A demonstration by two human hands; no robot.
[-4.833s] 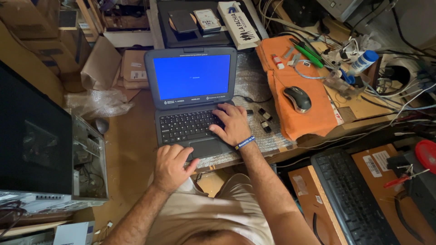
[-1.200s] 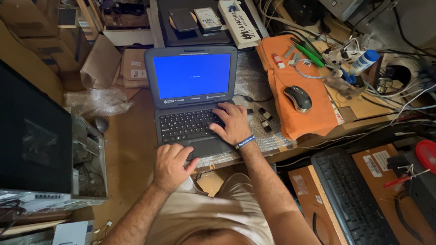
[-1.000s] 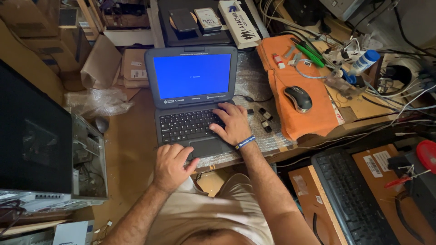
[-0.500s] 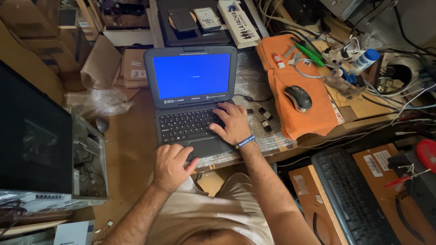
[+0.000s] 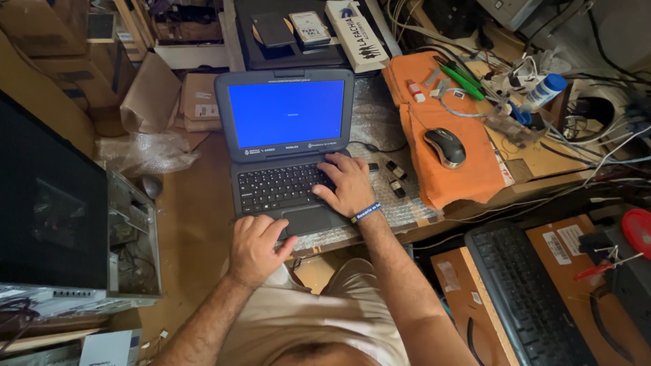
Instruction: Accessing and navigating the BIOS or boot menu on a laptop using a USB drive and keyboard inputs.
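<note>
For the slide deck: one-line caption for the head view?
Right hand on the keys of a blue-screened laptop, left hand at its front edge, mouse on orange cloth nearby.

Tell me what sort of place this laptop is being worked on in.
Most likely a computer repair bench or workshop. An opened desktop computer case lies beside the laptop, a bare hard drive sits behind it, and hand tools and tangled cables crowd the right side.
</note>
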